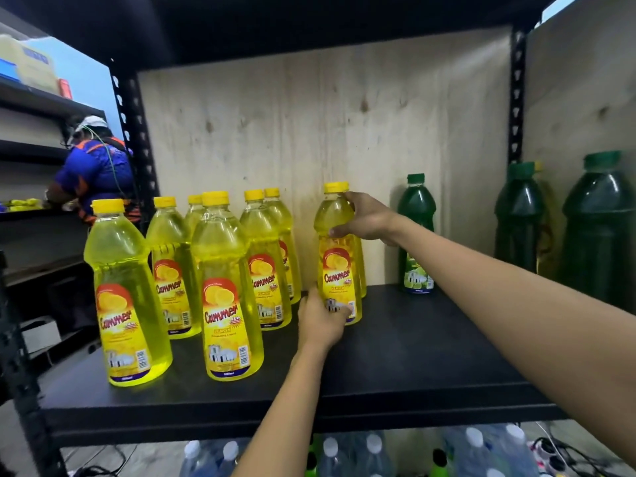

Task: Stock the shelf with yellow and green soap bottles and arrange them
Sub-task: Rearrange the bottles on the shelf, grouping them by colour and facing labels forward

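On the black shelf [413,346] stands a yellow soap bottle [339,266] with a yellow cap, upright near the middle. My right hand [366,216] grips its shoulder from the right. My left hand [320,321] holds its base from the left. Another yellow bottle seems to stand right behind it, mostly hidden. Several more yellow bottles [227,290] stand grouped on the shelf's left half. A single green soap bottle [416,235] stands at the back right against the wooden back panel.
Larger dark green bottles [599,228] stand on the neighbouring shelf to the right. Clear bottles with white caps [375,456] sit below. A person in a blue shirt [93,173] works at another rack on the left. Black uprights [516,98] frame the bay.
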Demonstrator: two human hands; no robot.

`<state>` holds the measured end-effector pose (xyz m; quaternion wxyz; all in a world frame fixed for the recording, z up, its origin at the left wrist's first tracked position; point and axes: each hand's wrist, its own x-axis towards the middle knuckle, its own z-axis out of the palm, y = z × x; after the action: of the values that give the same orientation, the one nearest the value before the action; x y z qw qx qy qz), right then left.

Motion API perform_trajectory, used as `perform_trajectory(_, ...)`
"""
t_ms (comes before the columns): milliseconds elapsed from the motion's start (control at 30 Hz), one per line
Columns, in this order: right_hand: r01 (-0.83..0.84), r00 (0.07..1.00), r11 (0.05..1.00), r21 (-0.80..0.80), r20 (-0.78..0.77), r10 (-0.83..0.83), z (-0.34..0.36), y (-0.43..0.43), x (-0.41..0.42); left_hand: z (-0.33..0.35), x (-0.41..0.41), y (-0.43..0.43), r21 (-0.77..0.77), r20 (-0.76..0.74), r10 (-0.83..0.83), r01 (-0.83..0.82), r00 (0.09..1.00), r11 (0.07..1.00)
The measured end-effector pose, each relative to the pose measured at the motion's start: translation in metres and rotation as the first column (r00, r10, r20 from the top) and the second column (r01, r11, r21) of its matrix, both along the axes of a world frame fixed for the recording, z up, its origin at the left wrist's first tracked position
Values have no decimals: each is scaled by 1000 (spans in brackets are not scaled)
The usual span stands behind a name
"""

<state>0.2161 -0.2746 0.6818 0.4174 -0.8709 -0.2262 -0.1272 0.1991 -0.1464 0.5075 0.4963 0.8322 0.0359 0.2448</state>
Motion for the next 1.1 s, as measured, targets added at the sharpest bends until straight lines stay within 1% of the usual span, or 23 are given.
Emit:
perform_trajectory(67, 37, 998, 998, -57, 47, -34, -3, -14, -15, 4, -9, -5, 75, 20, 48, -50, 999, 996)
perform_trajectory(100, 66, 995, 997, -45, 73, -62, -5, -25, -24, 8, -16, -10, 129, 55, 98, -105, 994, 986)
perform_trajectory(133, 97, 991, 995, -19, 89, -95, -8, -39, -34, 13, -24, -15, 173, 125, 152, -172, 980, 970)
perform_trajectory(167, 129, 985, 992, 6, 112, -129, -12, -55, -46, 18, -34, -20, 204, 228, 189, -237, 955, 950)
perform_trajectory(200, 166, 978, 986, 15, 128, -166, -16, -72, -56, 24, -44, -27, 235, 352, 188, -281, 917, 931)
perform_trajectory(233, 202, 968, 979, 18, 147, -202, -20, -90, -67, 28, -50, -35, 259, 467, 145, -291, 873, 921)
perform_trajectory(267, 247, 955, 969, 25, 161, -248, -23, -108, -75, 31, -55, -46, 293, 541, 69, -265, 838, 919)
perform_trajectory(300, 297, 937, 954, 46, 179, -300, -26, -126, -84, 32, -56, -58, 323, 559, -25, -189, 829, 927)
perform_trajectory(333, 357, 910, 931, 79, 197, -366, -28, -142, -91, 32, -57, -73, 345, 526, -125, -77, 841, 935)
perform_trajectory(400, 459, 843, 874, 162, 231, -486, -28, -169, -98, 28, -53, -109, 346, 395, -289, 150, 872, 926)
perform_trajectory(467, 533, 770, 814, 232, 266, -580, -25, -187, -95, 22, -45, -147, 264, 283, -386, 316, 878, 911)
perform_trajectory(533, 567, 728, 777, 274, 274, -628, -21, -198, -83, 16, -32, -184, 168, 144, -452, 428, 881, 888)
perform_trajectory(633, 601, 706, 763, 236, 291, -646, -13, -202, -63, 12, -10, -230, 99, -21, -466, 466, 885, 880)
perform_trajectory(700, 614, 709, 761, 210, 277, -648, -8, -203, -51, 14, 0, -250, 13, -62, -464, 465, 884, 885)
perform_trajectory(767, 632, 723, 755, 173, 218, -655, -5, -205, -42, 17, 7, -261, -20, -46, -469, 468, 882, 883)
perform_trajectory(833, 653, 732, 747, 123, 150, -665, -3, -208, -33, 15, 15, -267, -21, -38, -483, 483, 875, 876)
perform_trajectory(900, 659, 739, 744, 112, 85, -668, -3, -210, -27, 12, 22, -269, -21, -40, -490, 490, 871, 872)
perform_trajectory(1033, 669, 733, 736, 107, 73, -677, -5, -212, -24, 12, 27, -269, -5, -24, -497, 497, 867, 868)
perform_trajectory(1100, 638, 762, 763, 108, 59, -645, -2, -212, -30, 14, 26, -268, -21, -16, -506, 506, 862, 862)
